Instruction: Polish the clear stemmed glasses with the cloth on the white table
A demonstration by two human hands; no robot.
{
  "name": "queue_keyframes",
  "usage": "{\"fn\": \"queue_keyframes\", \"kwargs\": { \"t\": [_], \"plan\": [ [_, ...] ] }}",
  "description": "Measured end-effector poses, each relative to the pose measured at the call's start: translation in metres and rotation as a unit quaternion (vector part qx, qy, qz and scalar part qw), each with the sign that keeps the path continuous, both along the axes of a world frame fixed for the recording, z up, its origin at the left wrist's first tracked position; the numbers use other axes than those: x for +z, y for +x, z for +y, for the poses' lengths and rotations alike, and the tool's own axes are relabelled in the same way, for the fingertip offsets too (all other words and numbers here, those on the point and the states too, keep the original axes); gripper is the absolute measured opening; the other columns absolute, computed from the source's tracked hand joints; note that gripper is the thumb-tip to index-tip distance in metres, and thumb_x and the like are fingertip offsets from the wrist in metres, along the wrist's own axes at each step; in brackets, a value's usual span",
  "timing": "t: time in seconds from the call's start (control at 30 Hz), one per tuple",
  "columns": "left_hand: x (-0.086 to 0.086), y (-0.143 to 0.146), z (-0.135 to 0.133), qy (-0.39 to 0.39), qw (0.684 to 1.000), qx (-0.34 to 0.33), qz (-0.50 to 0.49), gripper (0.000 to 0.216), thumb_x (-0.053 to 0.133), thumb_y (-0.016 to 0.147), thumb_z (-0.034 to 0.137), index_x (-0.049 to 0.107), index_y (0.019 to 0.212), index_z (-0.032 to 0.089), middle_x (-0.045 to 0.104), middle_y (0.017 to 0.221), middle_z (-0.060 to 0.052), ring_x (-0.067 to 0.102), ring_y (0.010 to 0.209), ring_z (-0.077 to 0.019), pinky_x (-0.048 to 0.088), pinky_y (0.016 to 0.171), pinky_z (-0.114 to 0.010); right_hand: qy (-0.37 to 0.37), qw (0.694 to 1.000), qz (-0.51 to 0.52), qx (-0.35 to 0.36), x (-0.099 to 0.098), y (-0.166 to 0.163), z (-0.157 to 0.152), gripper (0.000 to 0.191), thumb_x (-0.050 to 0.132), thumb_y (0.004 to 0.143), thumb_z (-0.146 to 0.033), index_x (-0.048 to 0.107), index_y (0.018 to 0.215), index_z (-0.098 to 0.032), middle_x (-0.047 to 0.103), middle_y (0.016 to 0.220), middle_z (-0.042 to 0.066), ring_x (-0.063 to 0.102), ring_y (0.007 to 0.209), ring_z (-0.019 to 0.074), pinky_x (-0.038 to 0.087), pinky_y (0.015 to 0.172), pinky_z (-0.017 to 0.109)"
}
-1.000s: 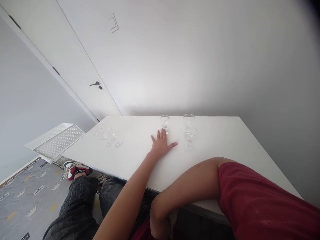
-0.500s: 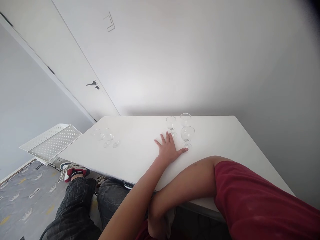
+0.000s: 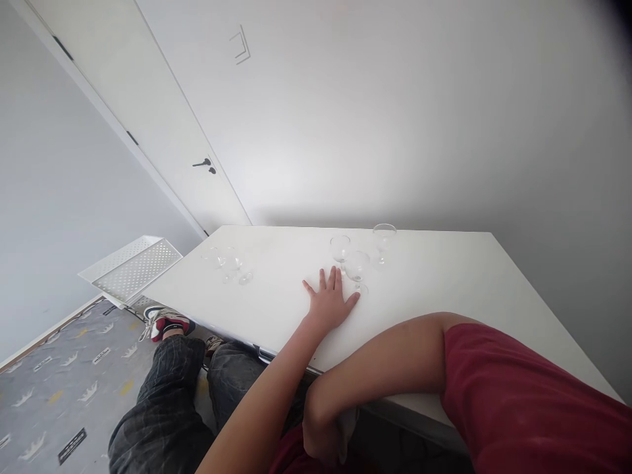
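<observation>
To the left of the desk (image 3: 434, 289), a grey floor covering (image 3: 64, 388) is seen, printed with white crowns and yellow shapes. A dark rectangular label (image 3: 72, 446) is printed there too, its pale lettering too small to be read. Just beside the desk's left end, a white perforated rack (image 3: 143, 263) is seen, and a red, white and dark shoe (image 3: 166, 324) is seen below the desk's front edge.

Near the left end of the desk, two clear stemmed glasses are placed close together, a left one (image 3: 212, 257) and a right one (image 3: 232, 261). Below the middle of the desk's front edge, the right hand (image 3: 323, 440) is bent downward; its fingers are largely hidden, so whether it is closed or gripping cannot be told.

Over the middle of the desk, the left hand (image 3: 330, 306) is spread wide open, palm down, thumb out. Just beyond its fingertips, toward the desk's rear edge, a rear glass (image 3: 340, 248) is placed. The foot of a front glass (image 3: 357, 266) is met by the thumb tip in this view; whether it is touched cannot be told. Farther right, near the desk's rear edge, another glass (image 3: 384, 237) is set apart.
</observation>
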State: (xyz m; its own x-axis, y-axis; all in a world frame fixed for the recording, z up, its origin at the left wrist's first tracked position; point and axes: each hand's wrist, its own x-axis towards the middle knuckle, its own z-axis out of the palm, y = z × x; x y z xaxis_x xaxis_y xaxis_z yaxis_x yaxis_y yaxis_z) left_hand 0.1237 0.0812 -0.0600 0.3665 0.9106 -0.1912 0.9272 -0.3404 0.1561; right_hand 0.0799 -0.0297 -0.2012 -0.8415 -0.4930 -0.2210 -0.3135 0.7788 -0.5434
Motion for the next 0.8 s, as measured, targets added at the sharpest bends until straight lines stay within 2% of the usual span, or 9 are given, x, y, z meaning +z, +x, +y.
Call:
{"fn": "queue_keyframes", "kwargs": {
  "t": [0.07, 0.13, 0.27, 0.37, 0.57, 0.8],
  "plan": [
    [0.000, -0.020, -0.004, 0.008, 1.000, 0.012, 0.009, 0.088, 0.008, 0.100, 0.071, 0.004, 0.170, 0.017, -0.003, 0.176, -0.006, -0.007, 0.164, -0.0368, -0.001, 0.119, -0.083, -0.003, 0.993, -0.092, 0.079, 0.002, -0.011, 0.000, 0.044, 0.090, 0.071, -0.014, 0.062, 0.039, -0.025, 0.068, 0.054, -0.002, 0.070, 0.061, 0.0157, 0.058, 0.066, 0.024],
    [0.000, -0.041, -0.008, 0.020, 0.999, 0.031, 0.021, 0.086, 0.009, 0.101, 0.069, 0.008, 0.170, 0.017, 0.003, 0.176, -0.009, -0.003, 0.164, -0.0376, 0.002, 0.118, -0.084, 0.004, 0.978, -0.176, 0.107, 0.003, -0.020, 0.000, 0.041, 0.088, 0.076, -0.018, 0.066, 0.042, -0.023, 0.069, 0.056, 0.000, 0.070, 0.060, 0.0168, 0.057, 0.064, 0.026],
    [-0.003, -0.083, -0.017, 0.043, 0.995, 0.075, 0.039, 0.077, 0.010, 0.105, 0.060, 0.020, 0.168, 0.018, 0.010, 0.176, -0.010, 0.002, 0.164, -0.0383, 0.009, 0.117, -0.085, 0.006, 0.971, -0.236, 0.050, 0.005, -0.027, 0.001, 0.046, 0.086, 0.078, -0.019, 0.063, 0.039, -0.021, 0.068, 0.053, 0.002, 0.070, 0.057, 0.0182, 0.055, 0.058, 0.028],
    [-0.006, -0.109, -0.022, 0.045, 0.991, 0.124, 0.038, 0.071, 0.011, 0.107, 0.054, 0.027, 0.166, 0.018, 0.010, 0.176, -0.010, 0.003, 0.164, -0.0387, 0.011, 0.116, -0.086, 0.011, 0.947, -0.317, 0.049, 0.009, -0.027, 0.001, 0.043, 0.084, 0.079, -0.017, 0.066, 0.040, -0.021, 0.071, 0.057, 0.003, 0.072, 0.061, 0.0195, 0.057, 0.060, 0.029],
    [-0.008, -0.152, -0.025, 0.041, 0.972, 0.229, 0.041, 0.069, 0.014, 0.107, 0.051, 0.027, 0.166, 0.017, 0.009, 0.176, -0.011, 0.002, 0.164, -0.0384, 0.009, 0.116, -0.086, 0.028, 0.919, -0.391, 0.044, 0.017, -0.026, 0.004, 0.038, 0.079, 0.082, -0.015, 0.069, 0.046, -0.020, 0.072, 0.063, 0.004, 0.072, 0.068, 0.0195, 0.058, 0.067, 0.029],
    [-0.016, -0.207, -0.020, 0.053, 0.940, 0.337, 0.010, 0.078, 0.011, 0.104, 0.057, 0.020, 0.167, 0.013, 0.008, 0.176, -0.016, 0.001, 0.163, -0.0415, 0.008, 0.116, -0.086, 0.013, 0.914, -0.406, -0.006, 0.018, -0.023, 0.007, 0.036, 0.078, 0.084, -0.019, 0.069, 0.049, -0.017, 0.073, 0.067, 0.005, 0.072, 0.067, 0.0213, 0.061, 0.065, 0.033]
  ]
}}
